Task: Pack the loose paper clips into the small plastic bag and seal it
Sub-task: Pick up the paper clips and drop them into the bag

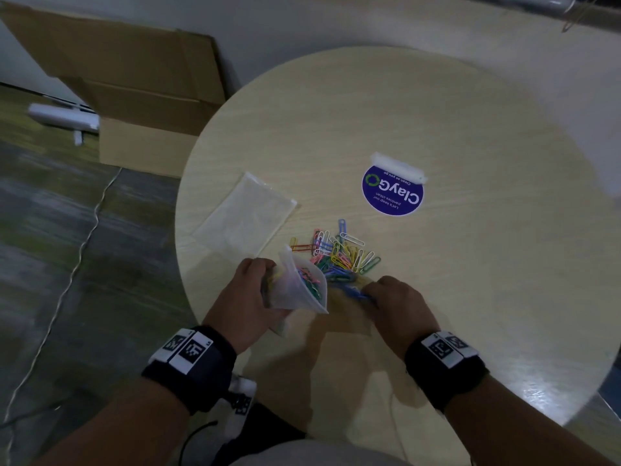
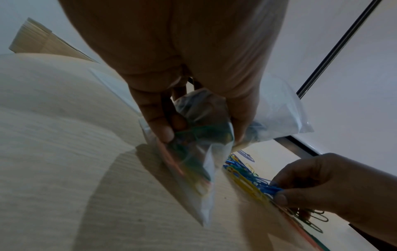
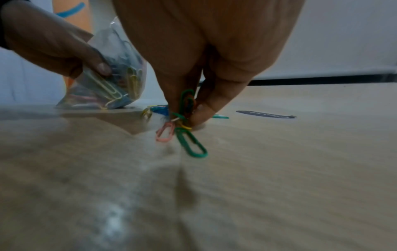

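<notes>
On the table (image 1: 437, 297), loose paper clips (image 1: 342, 252) are lying between a flat bag (image 1: 245, 213) at left and a sticker (image 1: 391, 193) farther right.

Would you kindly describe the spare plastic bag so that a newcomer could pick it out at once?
Start at the round wooden table and find the blue round sticker. To the sticker's left, beyond the loose paper clips, the spare plastic bag lies flat by the table's edge. Unlike the bag in the left hand, it looks empty, and neither hand touches it.
</notes>
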`<state>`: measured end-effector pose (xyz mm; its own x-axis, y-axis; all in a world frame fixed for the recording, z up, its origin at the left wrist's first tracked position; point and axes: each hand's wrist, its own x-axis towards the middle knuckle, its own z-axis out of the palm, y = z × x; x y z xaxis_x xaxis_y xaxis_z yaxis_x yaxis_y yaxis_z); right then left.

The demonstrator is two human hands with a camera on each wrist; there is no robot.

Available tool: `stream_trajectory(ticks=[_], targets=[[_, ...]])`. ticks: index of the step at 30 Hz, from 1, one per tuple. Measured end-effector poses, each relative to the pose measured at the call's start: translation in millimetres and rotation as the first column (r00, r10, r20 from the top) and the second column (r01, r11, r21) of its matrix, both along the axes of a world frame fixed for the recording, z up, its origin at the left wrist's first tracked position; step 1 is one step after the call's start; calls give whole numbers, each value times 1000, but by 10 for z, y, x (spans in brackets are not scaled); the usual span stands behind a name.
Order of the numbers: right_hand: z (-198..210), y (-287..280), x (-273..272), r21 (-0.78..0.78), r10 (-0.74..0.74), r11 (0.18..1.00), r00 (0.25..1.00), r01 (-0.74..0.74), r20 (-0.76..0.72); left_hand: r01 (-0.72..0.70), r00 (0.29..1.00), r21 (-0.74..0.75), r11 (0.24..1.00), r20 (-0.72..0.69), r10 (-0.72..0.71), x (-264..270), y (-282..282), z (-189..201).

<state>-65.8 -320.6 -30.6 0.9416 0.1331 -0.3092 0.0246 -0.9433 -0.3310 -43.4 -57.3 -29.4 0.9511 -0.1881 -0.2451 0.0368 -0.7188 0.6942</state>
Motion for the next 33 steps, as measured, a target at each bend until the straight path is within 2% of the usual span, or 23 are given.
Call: stream_trajectory(ticks=[4,8,13,15,17,20,23,25,27,28,29,30,31,32,33], targets=[[131,-91,42,109,-149,983,989,146,12,0,1000,-2,1000,-18,0,-1,-28,-8],[465,-118,108,237,-257,943,964,235,66,-7,1000,10,1000,-15,7,27,-78,7],[883,-19,199,359,-223,916,971,180,82,-34,999,-13,999,-15,34,82,-166,10],[958,43,252,384,-193,909,980,161,45,-30,999,-4,1000,-16,30,105,-200,15],[967,126,320,355,-145,925,989,137,-3,-20,999,-3,1000,-25,20,121,-225,27],[926,286,398,232,-54,971,998,59,-27,11,1000,-11,1000,-18,-12,123,-240,30],[915,359,431,286,-65,956,998,57,16,26,1000,-16,1000,-9,-26,124,-227,9],[917,319,434,400,-148,906,989,138,-5,20,1000,-6,1000,1,-20,133,-216,-5],[903,218,428,572,-316,749,939,335,-135,11,1000,-12,1000,-9,-11,138,-215,-8],[886,158,406,612,-393,664,897,429,-202,10,1000,-18,1000,-17,-10,138,-212,-7],[836,84,366,612,-444,629,867,480,-224,11,1000,-26,1000,-25,-12,134,-204,-8],[754,-5,310,544,-464,688,868,480,-179,13,1000,-34,999,-27,-14,129,-195,-7],[650,-93,228,419,-447,785,885,457,-129,12,1000,-41,999,-25,-13,122,-176,-12],[531,-156,125,252,-399,875,910,414,-112,10,1000,-41,999,-22,-11,116,-156,-11],[419,-186,9,92,-344,929,927,360,-149,7,1000,-34,999,-23,-8,107,-139,-14]])
